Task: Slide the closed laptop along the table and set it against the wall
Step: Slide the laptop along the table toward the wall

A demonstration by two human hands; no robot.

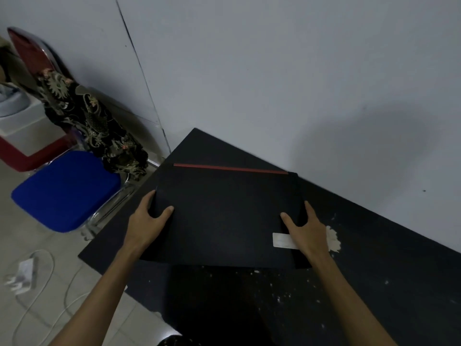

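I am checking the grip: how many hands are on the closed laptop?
2: the left hand holds the laptop at its left edge, the right hand at its right edge.

Blue chair (pixel 66 191) draped with patterned cloth (pixel 92 123); white charger (pixel 23 273) on floor.

laptop (pixel 224 211) (closed) — both hands gripping sides | table (pixel 374 270) | wall (pixel 274 83)

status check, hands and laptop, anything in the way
Left hand and right hand grip closed laptop by its sides. Far right corner near wall. Path clear.
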